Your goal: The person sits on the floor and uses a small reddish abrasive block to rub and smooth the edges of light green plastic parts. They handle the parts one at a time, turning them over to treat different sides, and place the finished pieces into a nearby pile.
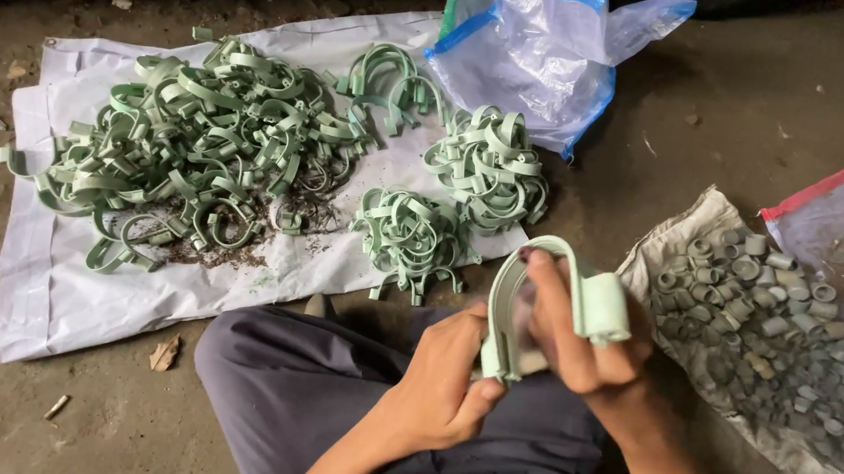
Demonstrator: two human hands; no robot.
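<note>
While we're sitting on the ground, our left hand [451, 375] is pinching one leg of a pale green U-clip [523, 295], fingers closed around its lower end. Our right hand [584, 340] is gripping the clip's other side, where a short sleeve [605, 307] is sitting on that leg. We're holding the clip over our lap, between the white sheet [56, 299] heaped with more clips [209, 140] and the sack [681, 257] of grey sleeves [766, 334].

a clear blue-edged plastic bag [547, 51] lies beyond the white sheet [67, 279]; a dry leaf [165, 353] rests on the dirt.
</note>
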